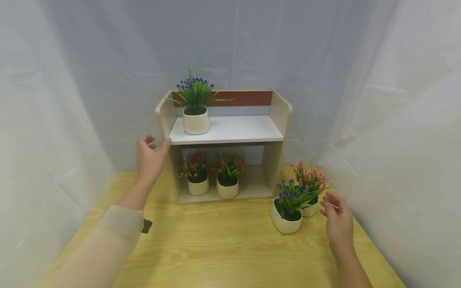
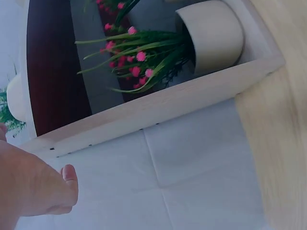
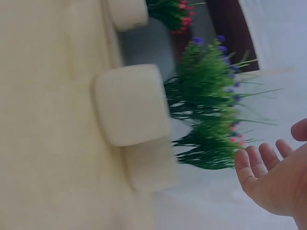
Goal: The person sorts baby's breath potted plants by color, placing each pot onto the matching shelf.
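Note:
At the left side of a two-tier shelf (image 1: 226, 139), my left hand (image 1: 149, 162) is raised with its fingers loosely bent, the thumb tip right by the upper board's corner. A white pot with blue-purple flowers (image 1: 196, 122) stands on that board, close to this hand. My right hand (image 1: 338, 224) hovers over the right part of the table, fingers loosely curved and holding nothing. Just left of it stand a pot of pink flowers (image 1: 310, 209) and, in front, a pot of purple flowers (image 1: 286, 224). The right wrist view shows the fingers (image 3: 243, 165) near the foliage.
Two pots with red-pink flowers, a left one (image 1: 198, 187) and a right one (image 1: 227, 189), sit in the lower compartment. The wooden table (image 1: 216, 244) extends in front of the shelf. White curtains (image 1: 403, 160) hang around the sides and back.

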A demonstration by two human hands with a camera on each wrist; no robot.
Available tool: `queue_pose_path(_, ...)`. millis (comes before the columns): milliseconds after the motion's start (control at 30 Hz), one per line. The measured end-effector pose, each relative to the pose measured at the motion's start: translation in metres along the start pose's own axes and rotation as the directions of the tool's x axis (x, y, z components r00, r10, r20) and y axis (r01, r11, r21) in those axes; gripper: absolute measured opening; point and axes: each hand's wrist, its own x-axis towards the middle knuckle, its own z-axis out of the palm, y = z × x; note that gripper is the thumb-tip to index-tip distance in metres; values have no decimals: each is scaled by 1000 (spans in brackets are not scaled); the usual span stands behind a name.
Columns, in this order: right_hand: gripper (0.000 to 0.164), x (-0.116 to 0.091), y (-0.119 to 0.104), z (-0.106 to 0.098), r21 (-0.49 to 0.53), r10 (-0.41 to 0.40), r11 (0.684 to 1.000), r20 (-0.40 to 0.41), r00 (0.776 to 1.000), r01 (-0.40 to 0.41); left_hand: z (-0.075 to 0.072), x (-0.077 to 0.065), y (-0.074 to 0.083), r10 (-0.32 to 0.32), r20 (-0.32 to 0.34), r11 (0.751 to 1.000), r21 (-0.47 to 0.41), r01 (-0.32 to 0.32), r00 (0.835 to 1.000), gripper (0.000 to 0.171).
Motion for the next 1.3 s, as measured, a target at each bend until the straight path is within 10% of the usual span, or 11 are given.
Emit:
queue_pose_path(300,46,-6,34,14,-153,137,981,127,982,-117,6,22,14,-30,43,999,18,29,999,97)
queue_pose_path(767,99,2,69,36,-266,122,964,387,914,-16,20,43,11,-73,58,996,55,70,996,88)
queue_pose_path(1300,102,6,74,52,-436,95,899,299,950,47,35,53,-4,-49,68,987,-149,58,997,57)
